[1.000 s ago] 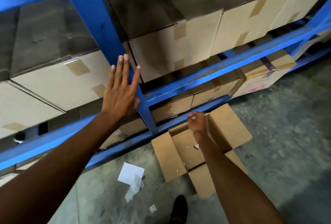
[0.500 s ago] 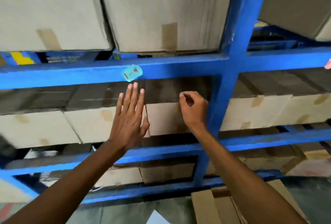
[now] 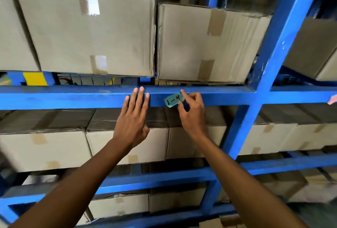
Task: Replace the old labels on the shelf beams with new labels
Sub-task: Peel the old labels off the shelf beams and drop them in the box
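Note:
A small teal label [image 3: 173, 100] marked "1-4" is stuck at a tilt on the front of a blue shelf beam [image 3: 73, 97]. My right hand [image 3: 191, 113] is at the label's right end, with thumb and forefinger pinching its edge. My left hand [image 3: 134, 116] lies flat and open, its fingertips pressed on the beam just left of the label. Both forearms reach up from the bottom of the view.
Taped cardboard boxes [image 3: 91, 27] fill the shelf above the beam and the shelves below [image 3: 43, 149]. A blue upright post [image 3: 269, 60] crosses the beam on the right. A yellow patch [image 3: 34, 79] shows behind the beam at the left. Lower beams [image 3: 155, 180] run beneath.
The view rose from the floor and an open carton to the upper beam. Both hands moved up to the beam; the right hand now pinches the label's edge, the left rests on the beam.

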A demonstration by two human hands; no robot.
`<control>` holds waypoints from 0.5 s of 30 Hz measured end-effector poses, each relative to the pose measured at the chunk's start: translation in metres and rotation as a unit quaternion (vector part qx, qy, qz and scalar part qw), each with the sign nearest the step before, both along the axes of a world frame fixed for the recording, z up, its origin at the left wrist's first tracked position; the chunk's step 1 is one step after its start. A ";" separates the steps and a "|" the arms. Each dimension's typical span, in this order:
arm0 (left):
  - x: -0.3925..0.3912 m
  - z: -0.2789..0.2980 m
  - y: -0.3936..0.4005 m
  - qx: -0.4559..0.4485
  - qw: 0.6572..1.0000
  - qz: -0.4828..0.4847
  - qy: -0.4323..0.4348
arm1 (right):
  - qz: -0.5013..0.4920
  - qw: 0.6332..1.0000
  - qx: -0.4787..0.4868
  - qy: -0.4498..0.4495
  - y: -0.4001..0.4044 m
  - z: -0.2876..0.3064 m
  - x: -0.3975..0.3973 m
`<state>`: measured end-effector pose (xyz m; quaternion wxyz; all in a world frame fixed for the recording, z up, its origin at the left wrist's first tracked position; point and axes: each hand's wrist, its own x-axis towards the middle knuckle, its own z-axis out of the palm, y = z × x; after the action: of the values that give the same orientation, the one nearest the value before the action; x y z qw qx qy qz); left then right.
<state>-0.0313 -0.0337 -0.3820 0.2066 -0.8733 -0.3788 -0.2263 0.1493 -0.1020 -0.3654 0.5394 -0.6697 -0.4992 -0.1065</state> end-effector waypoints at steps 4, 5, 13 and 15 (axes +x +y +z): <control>0.005 -0.002 0.000 0.004 1.000 0.000 -0.009 | 0.000 0.999 0.052 0.005 0.004 -0.001 -0.004; 0.004 -0.002 0.000 0.004 1.000 -0.001 -0.009 | -0.004 0.998 0.068 0.016 0.005 0.000 -0.005; 0.009 -0.005 0.002 0.001 1.000 -0.003 -0.019 | -0.044 0.994 0.007 -0.095 0.000 0.007 -0.001; 0.011 -0.005 0.000 -0.002 1.000 0.001 -0.023 | -0.045 0.989 -0.013 -0.141 0.001 0.011 0.001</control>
<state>-0.0203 -0.0333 -0.3873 0.1960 -0.8681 -0.3847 -0.2451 0.1504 -0.1013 -0.3543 0.4491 -0.6766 -0.5415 -0.2174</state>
